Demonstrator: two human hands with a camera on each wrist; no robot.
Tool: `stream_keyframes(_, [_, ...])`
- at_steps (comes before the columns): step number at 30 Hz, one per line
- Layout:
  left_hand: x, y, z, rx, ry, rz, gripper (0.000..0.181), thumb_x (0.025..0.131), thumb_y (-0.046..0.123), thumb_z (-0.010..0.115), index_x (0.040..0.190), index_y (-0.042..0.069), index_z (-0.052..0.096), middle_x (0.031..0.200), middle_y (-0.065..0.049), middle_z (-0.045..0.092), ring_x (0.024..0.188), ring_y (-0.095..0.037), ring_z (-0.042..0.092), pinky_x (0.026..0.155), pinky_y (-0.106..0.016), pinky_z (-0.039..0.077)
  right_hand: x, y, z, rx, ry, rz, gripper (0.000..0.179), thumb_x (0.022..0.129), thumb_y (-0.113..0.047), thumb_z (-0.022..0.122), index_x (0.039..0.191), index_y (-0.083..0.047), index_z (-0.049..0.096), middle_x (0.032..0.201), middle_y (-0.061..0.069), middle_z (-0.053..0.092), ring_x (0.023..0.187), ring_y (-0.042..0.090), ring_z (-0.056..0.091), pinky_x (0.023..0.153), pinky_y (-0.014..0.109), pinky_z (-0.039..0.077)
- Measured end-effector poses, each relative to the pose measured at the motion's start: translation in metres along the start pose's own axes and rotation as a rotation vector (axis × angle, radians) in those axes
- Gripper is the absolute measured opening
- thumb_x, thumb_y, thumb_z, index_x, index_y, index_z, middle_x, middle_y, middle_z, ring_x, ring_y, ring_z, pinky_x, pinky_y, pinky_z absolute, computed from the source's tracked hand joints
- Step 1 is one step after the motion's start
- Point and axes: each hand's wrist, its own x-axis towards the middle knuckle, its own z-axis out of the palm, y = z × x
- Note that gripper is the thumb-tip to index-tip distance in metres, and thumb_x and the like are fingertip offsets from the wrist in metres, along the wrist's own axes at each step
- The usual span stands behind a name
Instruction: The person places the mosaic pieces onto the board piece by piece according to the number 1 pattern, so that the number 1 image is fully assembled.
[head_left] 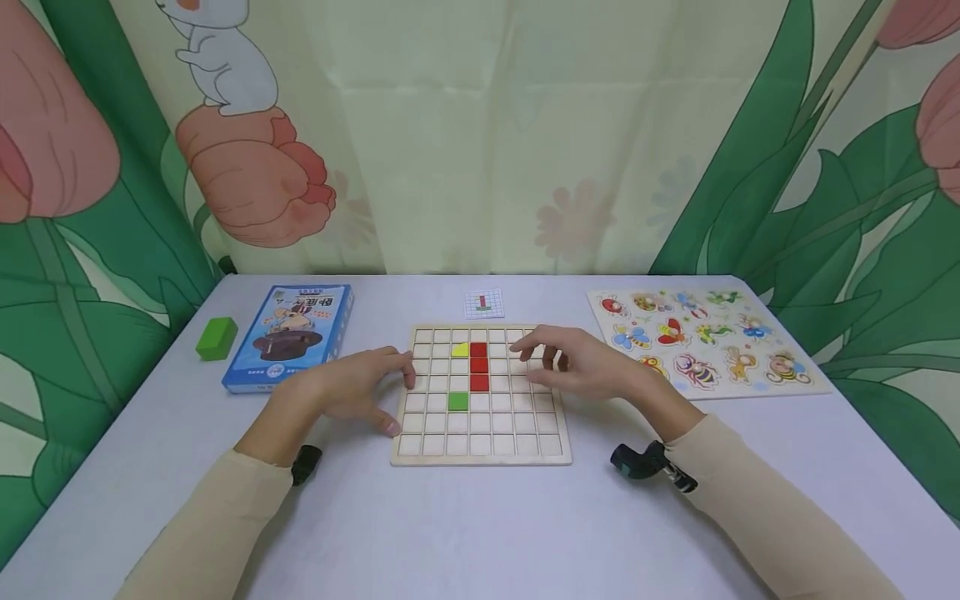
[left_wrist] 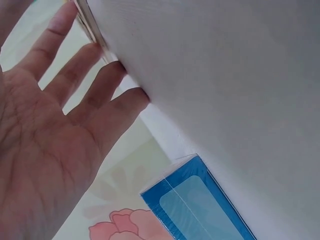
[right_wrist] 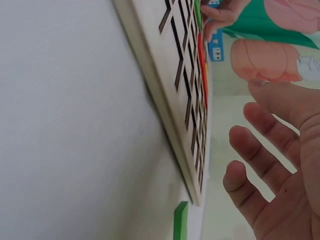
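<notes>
A wooden grid board [head_left: 480, 450] lies flat on the white table. On it, a column of red square tiles [head_left: 478, 367] stands right of a yellow piece [head_left: 461, 350], with a green square tile [head_left: 457, 402] lower down. My left hand [head_left: 356, 383] touches the board's left edge, its fingers extended and spread; the left wrist view shows the fingertips [left_wrist: 120, 67] along that edge. Over the board's right side, my right hand [head_left: 577, 362] hovers with loosely bent fingers. Nothing sits between those fingers [right_wrist: 250, 145] in the right wrist view.
Behind the board lies a small printed pattern card [head_left: 483, 303]. At left are a blue box [head_left: 288, 337] and a green block [head_left: 217, 338]. An animal picture board [head_left: 705, 342] lies at right, and a green piece [right_wrist: 180, 220] shows near the grid board's corner.
</notes>
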Motion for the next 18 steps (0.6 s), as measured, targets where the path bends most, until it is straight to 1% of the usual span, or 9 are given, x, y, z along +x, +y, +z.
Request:
stream_keyframes(3, [0.0, 0.0, 0.003, 0.01, -0.003, 0.001, 0.052, 0.075, 0.034, 0.093, 0.114, 0.029, 0.06, 0.161, -0.006, 0.042, 0.146, -0.033, 0.04, 0.119, -0.056, 0.036, -0.008, 0.003, 0.0, 0.029, 0.014, 0.022, 0.039, 0.095, -0.017, 0.075, 0.133, -0.012, 0.064, 0.116, 0.006, 0.07, 0.086, 0.018, 0.061, 0.072, 0.032, 0.054])
stream_keyframes(7, [-0.002, -0.002, 0.004, 0.02, 0.004, -0.002, 0.052, 0.074, 0.035, 0.094, 0.113, 0.029, 0.06, 0.163, -0.007, 0.04, 0.149, -0.035, 0.037, 0.119, -0.057, 0.034, -0.015, 0.002, -0.003, 0.043, 0.022, 0.015, 0.038, 0.096, -0.018, 0.075, 0.132, -0.014, 0.064, 0.12, 0.007, 0.069, 0.089, 0.017, 0.062, 0.074, 0.033, 0.056])
stream_keyframes(10, [-0.002, -0.003, 0.003, 0.016, 0.011, 0.007, 0.052, 0.074, 0.036, 0.093, 0.113, 0.028, 0.06, 0.165, -0.009, 0.037, 0.151, -0.037, 0.034, 0.12, -0.057, 0.033, -0.019, 0.001, -0.01, 0.011, 0.037, 0.001, 0.037, 0.095, -0.017, 0.076, 0.13, -0.017, 0.064, 0.12, 0.007, 0.068, 0.089, 0.015, 0.063, 0.073, 0.033, 0.056])
stream_keyframes(14, [-0.001, -0.003, 0.002, 0.009, 0.004, 0.012, 0.051, 0.074, 0.037, 0.093, 0.112, 0.028, 0.06, 0.165, -0.01, 0.036, 0.151, -0.038, 0.034, 0.12, -0.058, 0.033, -0.026, 0.004, -0.018, -0.01, 0.058, 0.019, 0.036, 0.095, -0.017, 0.076, 0.129, -0.023, 0.064, 0.119, 0.006, 0.069, 0.09, 0.013, 0.064, 0.074, 0.033, 0.056])
stream_keyframes(18, [0.001, -0.002, 0.002, 0.016, 0.007, 0.027, 0.052, 0.074, 0.036, 0.093, 0.113, 0.028, 0.06, 0.165, -0.01, 0.037, 0.15, -0.038, 0.034, 0.119, -0.058, 0.033, -0.034, 0.008, -0.025, -0.022, 0.074, 0.043, 0.036, 0.095, -0.016, 0.075, 0.13, -0.019, 0.065, 0.118, 0.007, 0.069, 0.089, 0.015, 0.064, 0.074, 0.034, 0.056])
